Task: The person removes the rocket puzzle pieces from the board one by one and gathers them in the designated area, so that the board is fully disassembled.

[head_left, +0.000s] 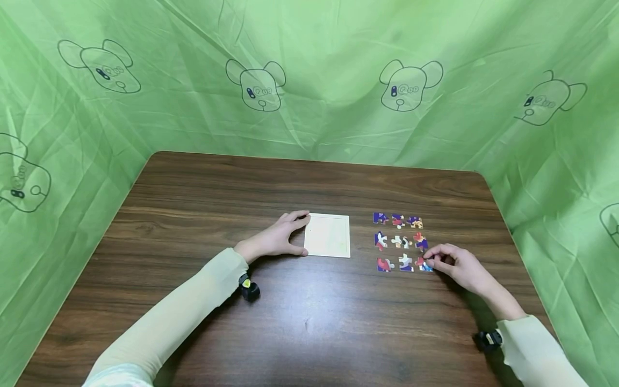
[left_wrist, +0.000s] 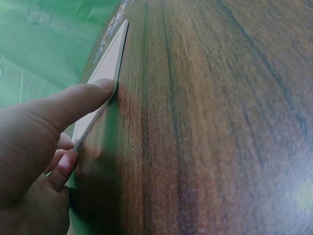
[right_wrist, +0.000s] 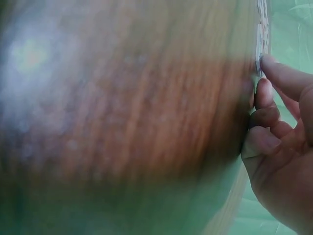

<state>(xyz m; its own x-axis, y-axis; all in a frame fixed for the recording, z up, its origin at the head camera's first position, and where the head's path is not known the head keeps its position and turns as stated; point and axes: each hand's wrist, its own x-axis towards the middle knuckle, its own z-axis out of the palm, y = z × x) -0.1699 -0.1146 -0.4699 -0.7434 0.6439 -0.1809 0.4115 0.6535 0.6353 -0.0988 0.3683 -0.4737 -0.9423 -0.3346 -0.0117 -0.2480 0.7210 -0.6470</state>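
A square white puzzle tray point(head_left: 327, 235) with a thin raised border lies flat on the table. My left hand point(head_left: 276, 235) holds it by its left side, thumb at the near corner and fingers at the far one; the left wrist view shows the thumb point(left_wrist: 104, 84) against the tray's edge. To the right, several colourful jigsaw pieces point(head_left: 405, 262) lie apart in three rows. At the near right end of them, my right hand point(head_left: 456, 264) pinches a red and blue jigsaw piece point(head_left: 427, 266), partly hidden by the fingertips.
The dark wooden table point(head_left: 309, 322) has its far edge close to a green cloth backdrop point(head_left: 319, 107) printed with bear outlines. Cloth also hangs along the left and right sides. A small black camera point(head_left: 249, 289) sits on the left wrist, and another wrist camera point(head_left: 487, 341) on the right.
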